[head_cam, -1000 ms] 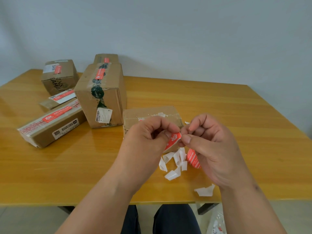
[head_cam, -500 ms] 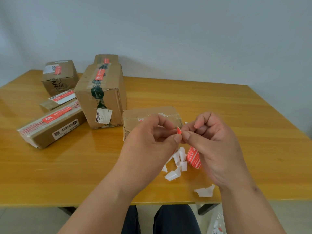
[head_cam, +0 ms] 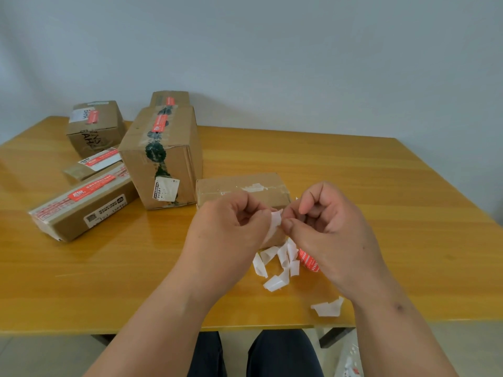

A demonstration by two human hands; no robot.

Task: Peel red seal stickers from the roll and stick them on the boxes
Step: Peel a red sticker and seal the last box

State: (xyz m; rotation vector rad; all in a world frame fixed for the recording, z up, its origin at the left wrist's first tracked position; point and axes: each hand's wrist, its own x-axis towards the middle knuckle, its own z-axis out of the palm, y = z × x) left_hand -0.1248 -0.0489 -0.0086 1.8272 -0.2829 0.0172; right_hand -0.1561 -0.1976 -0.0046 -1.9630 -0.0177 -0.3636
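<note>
Both hands meet over the wooden table, just in front of a small plain cardboard box that carries only torn white tape on top. The left hand and the right hand each pinch a white strip of sticker backing between thumb and curled fingers; its pale side faces the camera, so whether a red seal clings behind it cannot be told. Under the right hand lies the sticker roll, red with white lettering too small to read, touching a heap of curled white backing scraps; one more scrap lies near the table's front edge.

To the left stand sealed boxes. The tall box wears a red seal on top, dark green printed tape and a white label. The long flat box shows a red seal and a barcode label. The far box reads "BAHA", upside down.
</note>
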